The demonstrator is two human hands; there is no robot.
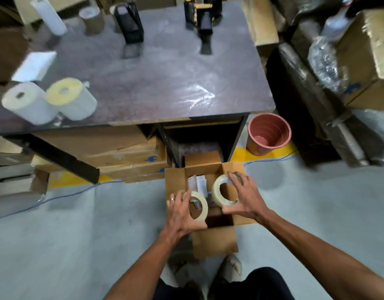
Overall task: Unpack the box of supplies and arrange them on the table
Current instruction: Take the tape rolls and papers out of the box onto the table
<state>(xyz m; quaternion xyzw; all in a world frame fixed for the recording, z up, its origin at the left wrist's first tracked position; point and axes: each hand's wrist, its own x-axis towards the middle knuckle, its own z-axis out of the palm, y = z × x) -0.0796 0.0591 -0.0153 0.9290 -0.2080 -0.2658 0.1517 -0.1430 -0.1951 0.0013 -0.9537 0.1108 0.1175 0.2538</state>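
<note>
A: Start at the fingers. How is each roll held?

B: The right hand (244, 197) has its fingers curled over the top rim of a clear tape roll (224, 190) and the thumb under the bottom edge, so it pinches the ring across its width. The left hand (180, 213) grips a second tape roll (198, 205) the same way, thumb below, fingers along the far side. Both rolls hang tilted above the open cardboard box (175, 180) on the floor.

A: What could go wrong?

B: These look like edge grips on smooth rings. If either hand loosens during the lift, a roll may slip and drop back among the papers (197, 182) left in the box, or land on the floor and roll away.

A: And further out?

B: The table (165, 83) stands above and beyond the box, so the person must rise with both hands full. Its near left corner already holds two white paper rolls (50, 100) close to the edge; setting tape down there could nudge them off. The black dispensers (130, 22) at the back narrow the space too.
</note>
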